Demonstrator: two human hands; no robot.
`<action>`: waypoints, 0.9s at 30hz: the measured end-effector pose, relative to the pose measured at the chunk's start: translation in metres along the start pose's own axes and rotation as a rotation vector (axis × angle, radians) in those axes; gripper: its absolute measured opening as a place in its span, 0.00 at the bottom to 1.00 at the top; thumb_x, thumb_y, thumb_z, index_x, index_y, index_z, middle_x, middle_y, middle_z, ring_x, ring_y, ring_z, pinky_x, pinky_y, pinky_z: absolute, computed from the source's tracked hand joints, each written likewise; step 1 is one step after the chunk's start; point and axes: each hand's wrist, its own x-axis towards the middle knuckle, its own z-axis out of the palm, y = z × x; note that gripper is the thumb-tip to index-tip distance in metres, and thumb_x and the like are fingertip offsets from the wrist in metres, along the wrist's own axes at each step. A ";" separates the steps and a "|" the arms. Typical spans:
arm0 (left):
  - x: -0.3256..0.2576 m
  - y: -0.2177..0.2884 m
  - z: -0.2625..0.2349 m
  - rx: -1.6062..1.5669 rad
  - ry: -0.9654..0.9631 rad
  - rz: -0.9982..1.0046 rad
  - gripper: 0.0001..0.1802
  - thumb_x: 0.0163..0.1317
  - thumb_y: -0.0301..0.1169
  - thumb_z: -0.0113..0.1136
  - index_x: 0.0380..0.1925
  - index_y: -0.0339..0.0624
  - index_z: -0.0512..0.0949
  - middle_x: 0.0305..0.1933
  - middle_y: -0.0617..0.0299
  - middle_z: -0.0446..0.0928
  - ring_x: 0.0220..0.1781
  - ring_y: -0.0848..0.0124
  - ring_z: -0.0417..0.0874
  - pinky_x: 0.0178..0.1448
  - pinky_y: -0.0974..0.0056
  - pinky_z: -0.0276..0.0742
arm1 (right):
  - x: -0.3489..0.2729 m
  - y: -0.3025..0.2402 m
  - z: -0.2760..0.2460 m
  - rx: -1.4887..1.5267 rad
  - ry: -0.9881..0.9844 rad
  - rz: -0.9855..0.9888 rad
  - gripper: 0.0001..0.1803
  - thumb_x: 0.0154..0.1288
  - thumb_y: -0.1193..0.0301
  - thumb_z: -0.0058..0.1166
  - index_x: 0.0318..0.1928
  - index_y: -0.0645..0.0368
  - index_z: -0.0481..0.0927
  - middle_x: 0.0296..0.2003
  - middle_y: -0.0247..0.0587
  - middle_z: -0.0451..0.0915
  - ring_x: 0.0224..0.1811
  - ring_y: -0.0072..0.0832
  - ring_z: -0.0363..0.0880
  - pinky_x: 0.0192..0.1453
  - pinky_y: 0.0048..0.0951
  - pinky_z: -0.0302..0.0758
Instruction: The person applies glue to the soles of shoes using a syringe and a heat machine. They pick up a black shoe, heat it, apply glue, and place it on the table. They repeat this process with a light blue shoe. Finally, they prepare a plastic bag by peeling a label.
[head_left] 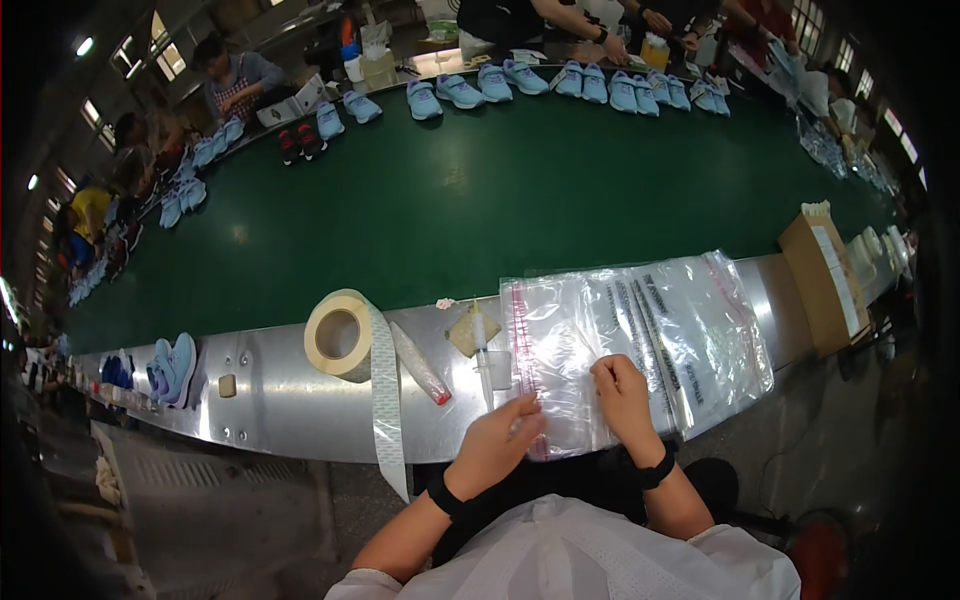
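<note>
A stack of clear plastic bags (690, 330) with red strip edges lies on the metal ledge (290, 395) in front of me. My left hand (497, 440) pinches the near corner of the top clear bag (550, 350). My right hand (622, 393) presses its fingers on the same bag's lower edge, just to the right. Both wrists wear dark bands.
A roll of pale tape (340, 335) trails a strip over the ledge's edge. A syringe-like tube (483, 350) and a wrapped stick (420, 365) lie beside the bags. A cardboard box (825, 280) stands right. Light blue shoes (545, 82) line the green conveyor (450, 200); other people work beyond.
</note>
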 end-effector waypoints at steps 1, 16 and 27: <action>0.008 0.003 0.000 -0.227 -0.043 -0.107 0.22 0.65 0.36 0.52 0.54 0.33 0.68 0.44 0.57 0.78 0.44 0.71 0.77 0.50 0.65 0.72 | -0.002 0.004 -0.006 0.089 -0.029 0.066 0.05 0.61 0.75 0.49 0.35 0.62 0.76 0.29 0.47 0.76 0.29 0.41 0.76 0.34 0.34 0.71; 0.108 -0.001 0.058 -0.641 -0.427 -0.387 0.16 0.66 0.29 0.44 0.51 0.33 0.68 0.40 0.58 0.71 0.41 0.67 0.77 0.45 0.60 0.80 | -0.004 -0.046 -0.052 0.210 -0.177 -0.047 0.11 0.58 0.72 0.55 0.41 0.63 0.75 0.42 0.44 0.74 0.45 0.32 0.74 0.45 0.27 0.72; -0.058 0.023 -0.065 -0.805 0.266 -0.203 0.25 0.68 0.39 0.44 0.60 0.36 0.63 0.61 0.44 0.66 0.56 0.54 0.75 0.52 0.54 0.76 | -0.015 0.013 -0.101 0.409 0.207 0.247 0.10 0.60 0.71 0.52 0.41 0.61 0.76 0.36 0.36 0.78 0.39 0.25 0.77 0.41 0.24 0.72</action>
